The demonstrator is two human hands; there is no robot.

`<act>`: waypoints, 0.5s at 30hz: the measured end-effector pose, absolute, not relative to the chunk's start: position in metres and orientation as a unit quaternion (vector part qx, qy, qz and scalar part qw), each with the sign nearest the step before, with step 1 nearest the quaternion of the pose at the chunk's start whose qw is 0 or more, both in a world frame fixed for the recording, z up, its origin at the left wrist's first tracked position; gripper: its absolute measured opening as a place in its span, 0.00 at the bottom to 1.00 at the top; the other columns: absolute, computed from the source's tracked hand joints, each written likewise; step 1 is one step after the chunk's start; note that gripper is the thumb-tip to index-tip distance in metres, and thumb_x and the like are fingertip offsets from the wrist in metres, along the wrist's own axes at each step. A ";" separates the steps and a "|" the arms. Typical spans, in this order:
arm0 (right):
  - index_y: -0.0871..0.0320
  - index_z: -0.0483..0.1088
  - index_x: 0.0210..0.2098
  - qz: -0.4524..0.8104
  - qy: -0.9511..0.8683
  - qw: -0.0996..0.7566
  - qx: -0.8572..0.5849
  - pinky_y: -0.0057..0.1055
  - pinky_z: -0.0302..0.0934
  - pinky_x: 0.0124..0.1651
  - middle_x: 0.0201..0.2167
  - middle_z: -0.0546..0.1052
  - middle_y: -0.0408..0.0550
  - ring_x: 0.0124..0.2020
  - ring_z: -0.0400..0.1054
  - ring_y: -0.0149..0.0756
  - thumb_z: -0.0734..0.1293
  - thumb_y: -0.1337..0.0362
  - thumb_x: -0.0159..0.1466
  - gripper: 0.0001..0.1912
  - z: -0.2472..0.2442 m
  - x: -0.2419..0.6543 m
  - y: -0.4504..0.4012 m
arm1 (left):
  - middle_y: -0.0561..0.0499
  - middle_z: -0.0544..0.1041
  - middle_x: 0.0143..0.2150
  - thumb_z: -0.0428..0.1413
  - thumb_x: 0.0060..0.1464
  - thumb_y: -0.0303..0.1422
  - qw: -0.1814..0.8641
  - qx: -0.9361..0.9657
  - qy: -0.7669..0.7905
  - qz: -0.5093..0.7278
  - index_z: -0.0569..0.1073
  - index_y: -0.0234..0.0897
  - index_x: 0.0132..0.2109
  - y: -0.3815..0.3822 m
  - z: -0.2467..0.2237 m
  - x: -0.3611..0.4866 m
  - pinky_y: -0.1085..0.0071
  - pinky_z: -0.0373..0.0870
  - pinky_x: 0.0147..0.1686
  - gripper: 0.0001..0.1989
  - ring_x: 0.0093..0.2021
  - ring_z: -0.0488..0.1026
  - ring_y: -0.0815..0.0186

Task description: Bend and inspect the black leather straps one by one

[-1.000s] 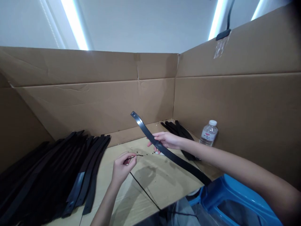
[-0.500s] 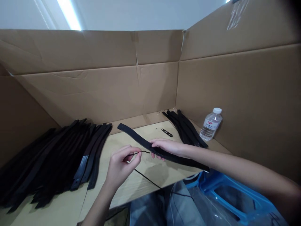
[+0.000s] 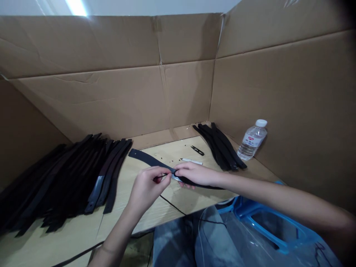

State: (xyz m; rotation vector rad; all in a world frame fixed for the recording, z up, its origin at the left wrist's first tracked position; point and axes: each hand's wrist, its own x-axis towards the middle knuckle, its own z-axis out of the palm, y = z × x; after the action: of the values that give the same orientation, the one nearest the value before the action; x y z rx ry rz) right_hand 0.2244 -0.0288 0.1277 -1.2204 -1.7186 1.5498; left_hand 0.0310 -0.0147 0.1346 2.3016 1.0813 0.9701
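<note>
My right hand (image 3: 191, 173) grips a curved black strip (image 3: 148, 158) near its middle, over the table. A shiny silvery patch shows on the strip beside my fingers. My left hand (image 3: 152, 185) pinches a thin black cord (image 3: 172, 204) between thumb and forefinger, its fingertips right at the strip and close to my right fingers. The cord trails down from my left hand past the table edge to my lap. Whether its tip passes through the strip cannot be made out.
Many similar black strips (image 3: 69, 178) lie piled at left, and several more (image 3: 219, 146) at back right. Thread snips (image 3: 197, 150) and a white pen (image 3: 191, 161) lie behind my hands. A water bottle (image 3: 252, 140) stands by the right cardboard wall (image 3: 283, 96). A blue plastic frame (image 3: 267, 222) is at lower right.
My left hand has brought the cord up against the strip. The strip has turned, showing its silvery patch. The white pen has come into sight, and the view has tipped downward.
</note>
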 end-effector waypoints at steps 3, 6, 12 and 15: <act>0.57 0.69 0.37 0.566 -0.641 0.257 -0.450 0.23 0.57 0.20 0.24 0.70 0.40 0.18 0.61 0.26 0.56 0.62 0.66 0.11 0.127 0.224 -0.029 | 0.51 0.78 0.25 0.57 0.52 0.33 0.195 0.833 0.388 0.344 0.81 0.37 0.33 -0.014 0.135 0.029 0.75 0.60 0.21 0.08 0.20 0.66 0.70; 0.57 0.70 0.37 0.557 -0.646 0.265 -0.450 0.22 0.57 0.20 0.24 0.70 0.40 0.18 0.61 0.25 0.57 0.61 0.66 0.11 0.126 0.222 -0.029 | 0.52 0.78 0.24 0.57 0.52 0.33 0.191 0.835 0.385 0.344 0.81 0.37 0.33 -0.015 0.137 0.027 0.75 0.60 0.21 0.08 0.20 0.66 0.70; 0.58 0.68 0.33 0.531 -0.661 0.271 -0.456 0.20 0.55 0.18 0.21 0.69 0.39 0.16 0.59 0.24 0.59 0.59 0.66 0.11 0.125 0.220 -0.029 | 0.51 0.78 0.25 0.57 0.53 0.34 0.178 0.844 0.373 0.343 0.81 0.37 0.35 -0.018 0.139 0.026 0.74 0.61 0.21 0.08 0.21 0.67 0.69; 0.58 0.68 0.33 0.532 -0.659 0.278 -0.453 0.20 0.55 0.18 0.21 0.69 0.39 0.16 0.59 0.24 0.59 0.61 0.65 0.10 0.123 0.220 -0.028 | 0.50 0.78 0.25 0.56 0.54 0.33 0.156 0.852 0.365 0.341 0.80 0.37 0.35 -0.019 0.138 0.027 0.74 0.60 0.21 0.08 0.22 0.68 0.69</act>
State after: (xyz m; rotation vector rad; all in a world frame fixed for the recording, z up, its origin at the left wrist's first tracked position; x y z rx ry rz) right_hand 0.2203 -0.0283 0.1231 -1.2160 -1.7697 1.4269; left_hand 0.0268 -0.0188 0.1381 2.4395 1.0448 0.9754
